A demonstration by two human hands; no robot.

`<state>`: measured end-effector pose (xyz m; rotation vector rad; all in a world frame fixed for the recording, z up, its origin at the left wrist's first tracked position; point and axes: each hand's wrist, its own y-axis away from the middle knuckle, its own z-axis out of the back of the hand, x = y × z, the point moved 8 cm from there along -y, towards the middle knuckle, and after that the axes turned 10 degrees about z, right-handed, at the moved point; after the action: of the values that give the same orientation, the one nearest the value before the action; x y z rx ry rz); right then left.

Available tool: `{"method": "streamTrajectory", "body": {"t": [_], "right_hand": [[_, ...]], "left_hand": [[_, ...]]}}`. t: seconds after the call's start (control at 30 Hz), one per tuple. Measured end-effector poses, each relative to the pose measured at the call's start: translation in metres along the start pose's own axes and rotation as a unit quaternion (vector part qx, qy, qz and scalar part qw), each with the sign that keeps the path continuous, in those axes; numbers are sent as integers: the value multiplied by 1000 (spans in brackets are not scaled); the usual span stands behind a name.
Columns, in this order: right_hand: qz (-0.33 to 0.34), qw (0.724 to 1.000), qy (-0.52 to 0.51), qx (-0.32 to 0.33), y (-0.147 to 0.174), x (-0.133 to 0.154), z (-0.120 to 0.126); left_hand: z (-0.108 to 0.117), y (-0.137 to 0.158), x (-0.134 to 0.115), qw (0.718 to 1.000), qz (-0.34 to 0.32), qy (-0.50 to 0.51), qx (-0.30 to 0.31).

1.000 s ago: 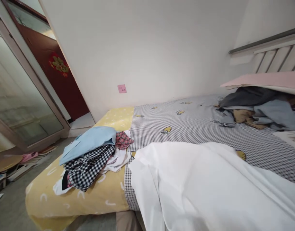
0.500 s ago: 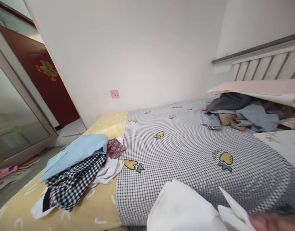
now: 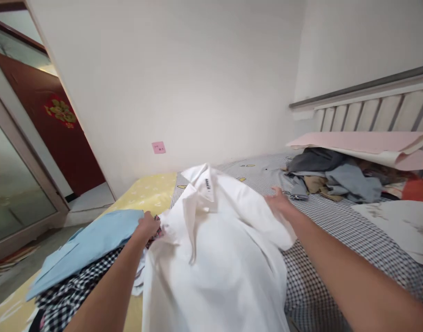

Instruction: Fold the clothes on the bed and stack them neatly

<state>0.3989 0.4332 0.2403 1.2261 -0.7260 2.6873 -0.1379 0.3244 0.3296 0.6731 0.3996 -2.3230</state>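
A white collared shirt (image 3: pixel 218 258) lies spread over the bed, its collar toward the wall and a dark label inside the neck. My left hand (image 3: pixel 149 225) is closed at the shirt's left sleeve, beside the folded light blue garment (image 3: pixel 94 240); its fingertips are partly hidden. At the right sleeve, my right hand (image 3: pixel 279 202) has its fingers apart, touching or just beside the cloth. Under the blue garment is a black-and-white checked garment (image 3: pixel 76 286). A red patterned cloth (image 3: pixel 156 230) shows partly behind my left hand.
The bed has a checked sheet (image 3: pixel 311 276) and a yellow strip (image 3: pixel 156 186) at left. A heap of grey and brown clothes (image 3: pixel 349 180) lies at right under a pink sheet (image 3: pixel 363 142), near the radiator (image 3: pixel 373 113). A wall stands behind; a door (image 3: pixel 49 120) is at left.
The white shirt, bunched at the bottom edge before, is now spread across the middle of the bed. Both my arms now reach forward, one on each side of it. The view has shifted slightly.
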Motion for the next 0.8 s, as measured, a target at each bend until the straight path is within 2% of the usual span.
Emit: {"method": "streamTrajectory", "body": {"t": [0.07, 0.13, 0.2, 0.27, 0.33, 0.4, 0.47, 0.6, 0.67, 0.73, 0.8], "right_hand": [[-18, 999, 24, 24, 21, -26, -18], [-31, 997, 46, 54, 55, -53, -38], [-33, 994, 65, 80, 93, -73, -55], [-9, 991, 94, 97, 125, -82, -69], [28, 985, 135, 108, 147, -81, -80], [46, 979, 162, 118, 161, -79, -85], [35, 979, 160, 125, 175, -79, -86], [40, 981, 132, 139, 220, -76, -85], [57, 984, 93, 140, 252, -72, -87], [67, 990, 19, 125, 283, -68, -85], [38, 990, -74, 111, 309, -67, -82]], "left_hand": [[-18, -10, 40, 999, -1, -32, -6], [-40, -3, 79, 998, -10, -56, 1], [-63, 14, 112, 997, -22, -76, 25], [-87, 39, 141, 994, -36, -95, 50], [-106, 67, 164, 990, -62, -118, 34], [-117, 96, 180, 982, -86, -163, -39], [-131, 122, 190, 973, -99, -185, -92], [-151, 165, 204, 981, -88, -108, -135], [-155, 182, 213, 987, -81, -33, -134], [-157, 196, 221, 989, -92, 53, -106], [-155, 206, 233, 984, -79, 144, -74]]}}
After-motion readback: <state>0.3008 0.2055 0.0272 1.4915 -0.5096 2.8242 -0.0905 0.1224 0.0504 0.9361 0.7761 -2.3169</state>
